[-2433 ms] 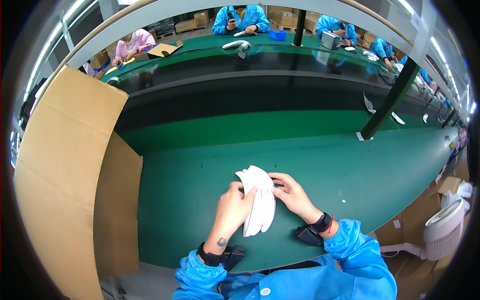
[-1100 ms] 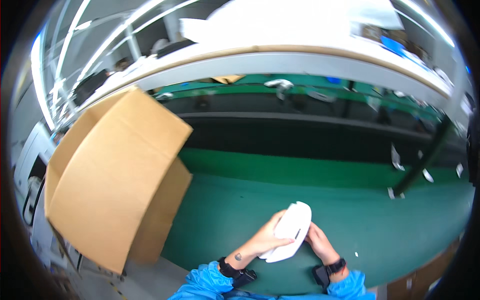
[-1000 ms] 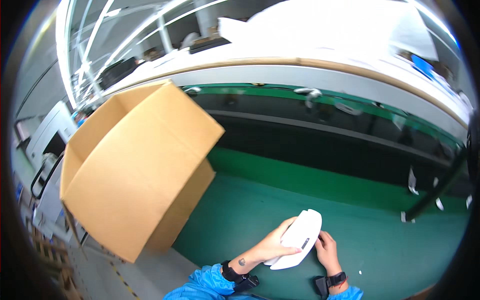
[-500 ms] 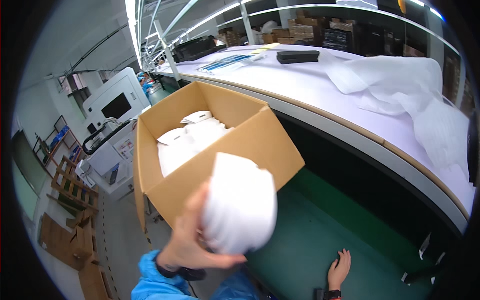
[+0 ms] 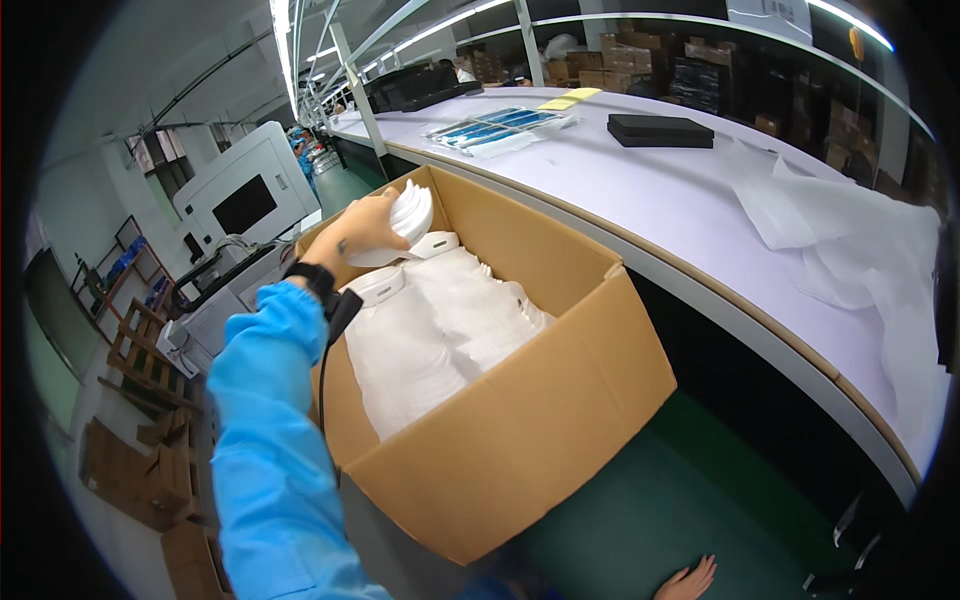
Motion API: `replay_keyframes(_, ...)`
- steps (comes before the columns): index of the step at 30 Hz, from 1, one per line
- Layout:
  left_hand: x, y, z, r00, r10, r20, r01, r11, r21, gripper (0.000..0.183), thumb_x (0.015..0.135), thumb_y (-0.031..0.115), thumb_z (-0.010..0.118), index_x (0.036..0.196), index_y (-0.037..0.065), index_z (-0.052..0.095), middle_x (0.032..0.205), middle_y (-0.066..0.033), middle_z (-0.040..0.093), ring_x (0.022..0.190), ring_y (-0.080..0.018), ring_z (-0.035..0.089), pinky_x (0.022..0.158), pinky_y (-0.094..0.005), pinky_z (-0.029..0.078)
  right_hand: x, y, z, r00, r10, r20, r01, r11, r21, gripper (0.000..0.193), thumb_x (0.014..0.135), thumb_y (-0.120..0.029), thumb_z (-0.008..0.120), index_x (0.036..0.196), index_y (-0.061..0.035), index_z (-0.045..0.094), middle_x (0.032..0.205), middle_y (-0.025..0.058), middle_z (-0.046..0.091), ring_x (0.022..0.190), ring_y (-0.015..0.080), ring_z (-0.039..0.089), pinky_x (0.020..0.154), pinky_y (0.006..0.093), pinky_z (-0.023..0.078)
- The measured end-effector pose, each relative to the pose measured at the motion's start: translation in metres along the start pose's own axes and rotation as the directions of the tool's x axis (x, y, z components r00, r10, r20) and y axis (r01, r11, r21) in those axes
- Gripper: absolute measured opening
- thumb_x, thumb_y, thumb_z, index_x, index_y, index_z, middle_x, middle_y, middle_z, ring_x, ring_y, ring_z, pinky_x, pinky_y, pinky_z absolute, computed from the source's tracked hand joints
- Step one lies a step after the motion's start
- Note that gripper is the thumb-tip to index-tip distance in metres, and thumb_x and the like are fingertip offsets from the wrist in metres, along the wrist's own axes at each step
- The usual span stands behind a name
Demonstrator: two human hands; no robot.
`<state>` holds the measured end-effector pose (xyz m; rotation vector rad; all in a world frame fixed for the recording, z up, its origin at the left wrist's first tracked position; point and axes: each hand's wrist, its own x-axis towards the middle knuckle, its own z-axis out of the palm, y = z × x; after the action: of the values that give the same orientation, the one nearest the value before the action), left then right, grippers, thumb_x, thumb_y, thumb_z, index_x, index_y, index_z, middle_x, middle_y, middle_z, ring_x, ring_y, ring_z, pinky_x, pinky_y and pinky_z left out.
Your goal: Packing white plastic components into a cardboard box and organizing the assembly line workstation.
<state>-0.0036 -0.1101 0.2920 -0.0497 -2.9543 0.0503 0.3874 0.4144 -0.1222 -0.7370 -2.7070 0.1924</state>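
Note:
My left hand point(image 5: 368, 226), in a blue sleeve with a black wristband, is closed on a stack of thin white foam sheets point(image 5: 412, 212). It is at the far left side of an opened cardboard box point(image 5: 520, 430), over the contents. Inside the box lie more stacked white foam sheets point(image 5: 420, 325), some with a rounded end and a small slot. Low at the right, my right hand point(image 5: 688, 582) is seen over the green surface point(image 5: 610, 490), its fingers stretched out and nothing in it. Its wrist is cut off by the lower edge.
A long white-topped bench point(image 5: 560, 180) runs along the right. It bears crumpled white foam wrap point(image 5: 830, 220), a black flat box point(image 5: 660, 131) and blue strips in clear wrapping point(image 5: 500, 130). A white machine point(image 5: 245, 200) and wooden pallets point(image 5: 150, 360) stand at the left.
My left hand has carried the white stack from in front of the box up and over to its far left side. The box shows larger and nearer; my right hand sits lower in view.

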Motion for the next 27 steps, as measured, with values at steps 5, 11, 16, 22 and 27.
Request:
replay_keyframes(5,0.055,-0.060,0.083,0.970,-0.182,0.162,0.161,0.978,0.133,0.086,0.052,0.036,0.082,0.125,0.004,0.050,0.114,-0.0198,0.062,0.111,-0.0340,0.057,0.104,-0.0439,0.032,0.004,0.000,0.009,1.000,-0.002,0.017,0.003,1.000,-0.029,0.044,0.084,-0.013,0.053,0.126,0.0006,0.050,0.132,0.0211,0.048,0.122,0.0391,0.043,0.104,0.0464,0.032)
replay_keyframes(11,0.041,-0.119,0.149,0.910,-0.243,0.336,0.282,0.957,-0.072,0.082,0.053,0.033,0.083,0.126,0.011,0.052,0.118,-0.0156,0.061,0.114,-0.0345,0.055,0.098,-0.0444,0.041,0.007,0.000,0.013,1.000,-0.027,-0.001,0.027,1.000,-0.015,0.044,0.083,-0.014,0.053,0.125,0.0008,0.050,0.131,0.0211,0.049,0.120,0.0395,0.045,0.104,0.0474,0.033)
replay_keyframes(16,0.022,-0.167,0.176,0.848,-0.270,0.455,0.360,0.925,-0.122,0.091,0.053,0.028,0.082,0.134,0.012,0.045,0.126,-0.0167,0.055,0.115,-0.0328,0.053,0.097,-0.0392,0.043,0.011,0.000,0.020,0.999,-0.041,-0.007,0.041,0.999,0.007,0.044,0.083,-0.013,0.053,0.125,0.0013,0.050,0.131,0.0213,0.049,0.119,0.0392,0.046,0.103,0.0473,0.035)
replay_keyframes(22,0.032,-0.154,0.178,0.790,-0.297,0.536,0.415,0.903,-0.112,0.093,0.056,0.025,0.079,0.139,0.014,0.039,0.129,-0.0182,0.052,0.116,-0.0335,0.052,0.098,-0.0390,0.042,0.014,-0.002,0.021,0.997,-0.064,-0.039,0.063,0.998,-0.031,0.042,0.085,-0.014,0.051,0.124,0.0010,0.051,0.129,0.0207,0.051,0.117,0.0381,0.047,0.102,0.0468,0.036)
replay_keyframes(27,0.040,-0.171,0.196,0.788,-0.270,0.553,0.369,0.926,-0.074,0.092,0.056,0.024,0.076,0.140,0.019,0.039,0.136,-0.0178,0.047,0.122,-0.0350,0.047,0.102,-0.0432,0.039,0.009,0.003,0.033,0.998,-0.043,-0.055,0.042,0.999,-0.024,0.041,0.087,-0.016,0.049,0.125,0.0001,0.051,0.130,0.0197,0.051,0.117,0.0371,0.048,0.102,0.0463,0.037)
